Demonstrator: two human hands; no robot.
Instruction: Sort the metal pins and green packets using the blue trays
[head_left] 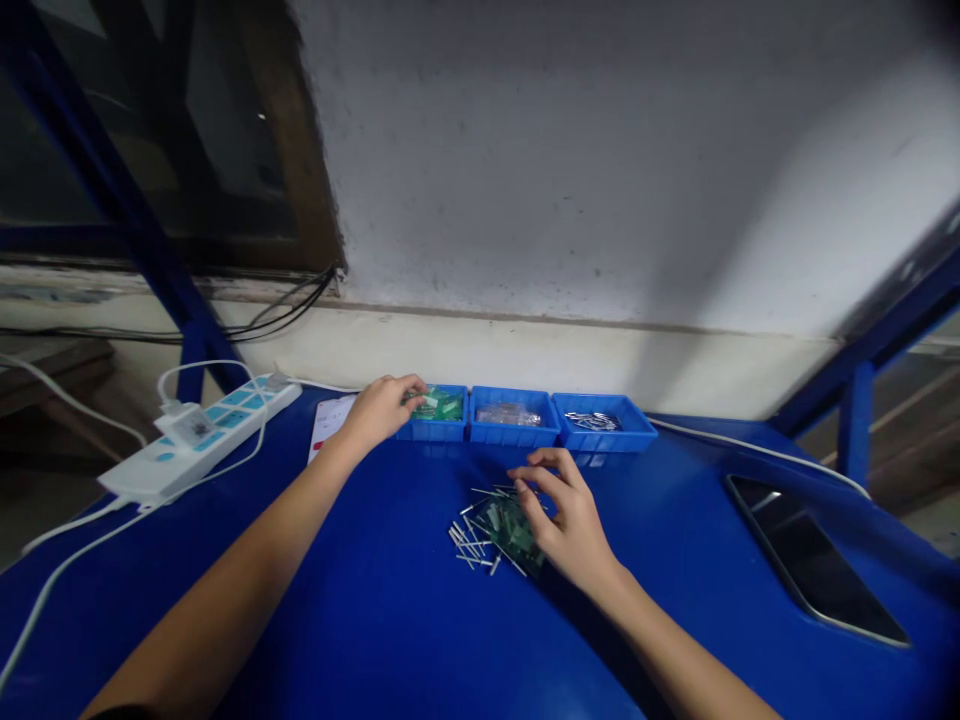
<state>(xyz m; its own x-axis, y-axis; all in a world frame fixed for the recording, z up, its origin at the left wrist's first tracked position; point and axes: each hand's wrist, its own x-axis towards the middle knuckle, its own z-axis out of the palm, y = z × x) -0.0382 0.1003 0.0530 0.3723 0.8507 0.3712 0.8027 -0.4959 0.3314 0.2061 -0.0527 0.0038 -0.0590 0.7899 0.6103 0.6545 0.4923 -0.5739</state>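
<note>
My left hand [384, 408] is over the left blue bin [431, 430], its thumb and fingers curved with a small gap between them. Green pieces [448, 405] lie in that bin; one pale piece sits close to my fingertips. My right hand [566, 515] hovers above a mixed pile, fingers bent and apart, with nothing visible in them. That pile holds thin silver pins that look like rivets [469, 543] and dark green pieces in clear wrapping [506, 525], partly hidden by my right hand.
The middle blue bin [514, 434] contains clear pieces, and the right blue bin [609, 440] silver metal parts. A white power strip [202, 440] with cables lies at left. A white phone-like item [324, 428] is beside my left wrist. A dark phone [817, 560] rests at right.
</note>
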